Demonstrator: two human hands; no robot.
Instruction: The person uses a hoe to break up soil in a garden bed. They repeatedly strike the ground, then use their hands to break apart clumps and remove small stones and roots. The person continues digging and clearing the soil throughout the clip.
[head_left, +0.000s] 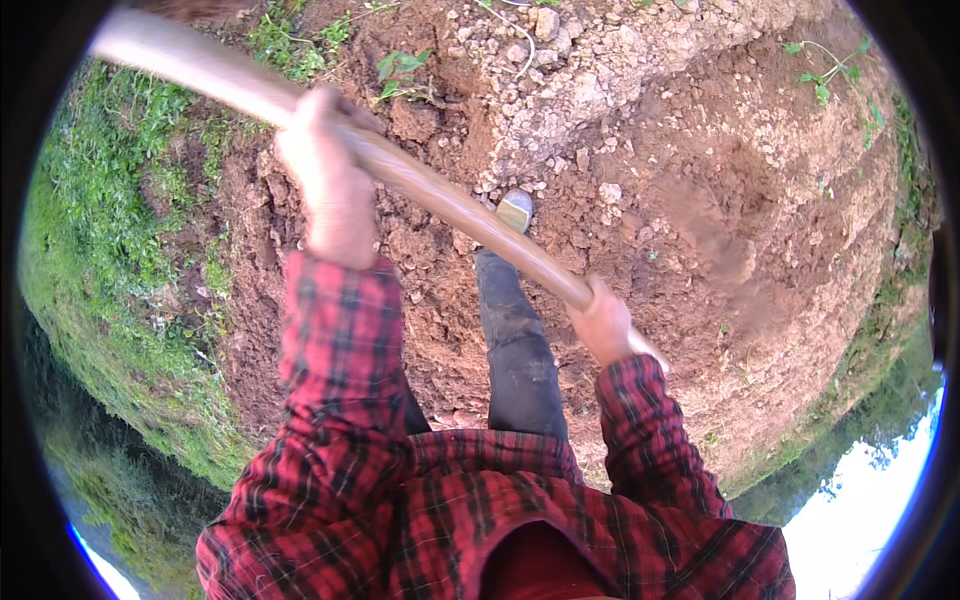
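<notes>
A long wooden tool handle (450, 206) runs slantwise across the view, from the upper left down to the right of centre. My left hand (326, 176), blurred by motion, grips it in its upper part. Close to the lower end, my right hand (602, 321) is closed around the same handle, with a short stub showing past it. The handle's upper end is blurred at the picture's rim, and no tool head can be made out. Beneath the handle lies loose reddish-brown soil (427, 300).
One boot (516, 210) stands on the soil below the handle. Pale clods and stones (555, 112) lie ahead. Green weeds (127, 172) cover the bank at left. A small leafy plant (401, 67) grows near the top, and another plant (829, 71) at upper right.
</notes>
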